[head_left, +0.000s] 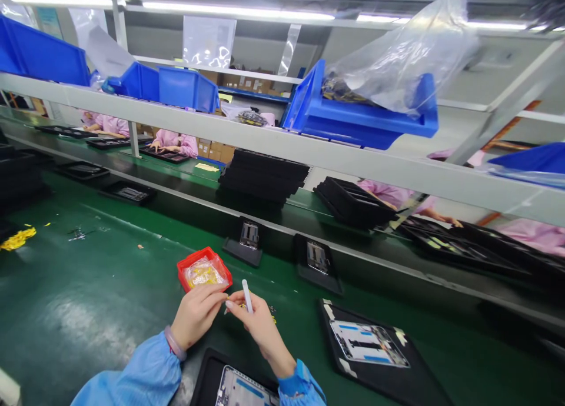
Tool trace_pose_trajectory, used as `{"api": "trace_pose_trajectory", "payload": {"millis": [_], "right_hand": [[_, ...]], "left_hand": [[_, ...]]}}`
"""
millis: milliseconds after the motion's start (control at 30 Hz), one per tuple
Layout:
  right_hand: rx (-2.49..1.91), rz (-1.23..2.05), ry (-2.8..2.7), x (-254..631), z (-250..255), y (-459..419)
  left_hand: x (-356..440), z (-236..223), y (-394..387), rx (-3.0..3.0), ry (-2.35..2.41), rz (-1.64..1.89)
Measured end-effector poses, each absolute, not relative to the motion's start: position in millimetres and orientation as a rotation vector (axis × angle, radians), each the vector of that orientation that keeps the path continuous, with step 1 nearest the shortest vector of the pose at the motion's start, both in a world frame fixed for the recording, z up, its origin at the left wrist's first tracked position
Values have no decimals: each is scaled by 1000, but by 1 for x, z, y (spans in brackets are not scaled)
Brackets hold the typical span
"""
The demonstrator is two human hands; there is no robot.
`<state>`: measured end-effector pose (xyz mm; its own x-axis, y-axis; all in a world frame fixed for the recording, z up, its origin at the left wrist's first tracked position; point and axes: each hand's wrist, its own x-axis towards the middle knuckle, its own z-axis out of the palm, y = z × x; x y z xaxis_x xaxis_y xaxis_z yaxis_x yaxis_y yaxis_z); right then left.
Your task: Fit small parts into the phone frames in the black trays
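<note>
My left hand is closed in a pinch, its fingertips meeting those of my right hand just in front of a small red tray that holds a clear bag of yellow parts. My right hand grips a thin white stick that points up. What the fingertips pinch between them is too small to make out. Both wrists wear light blue sleeves. Below my hands lies a black tray with a phone frame.
A second black tray with a phone frame lies to the right on the green belt. Two small black holders stand behind. Stacked black trays and blue bins fill the shelves. Workers in pink sleeves sit opposite.
</note>
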<state>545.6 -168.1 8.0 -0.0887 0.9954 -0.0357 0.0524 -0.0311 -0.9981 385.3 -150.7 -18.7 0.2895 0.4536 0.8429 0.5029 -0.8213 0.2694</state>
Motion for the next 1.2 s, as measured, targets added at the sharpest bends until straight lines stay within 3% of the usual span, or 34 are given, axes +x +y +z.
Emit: {"api": "trace_pose_trajectory", "payload": {"millis": [333,467,867,1200], "right_hand": [[-1244,573,-1722,539,-12,-180],[-1242,535,-1767,543,-20,-178],[-1255,572,-1627,549,-26,-169],[-1267,440,-1726,552,-38,-169]], "left_hand": [[390,-21,-154,-2545,-1182,-1641],[387,-25,-147,-2449,-1150,-1473],[366,-30,-127,-2272,-1682,-1327],[382,-22,-147,-2754,-1185,-1363]]}}
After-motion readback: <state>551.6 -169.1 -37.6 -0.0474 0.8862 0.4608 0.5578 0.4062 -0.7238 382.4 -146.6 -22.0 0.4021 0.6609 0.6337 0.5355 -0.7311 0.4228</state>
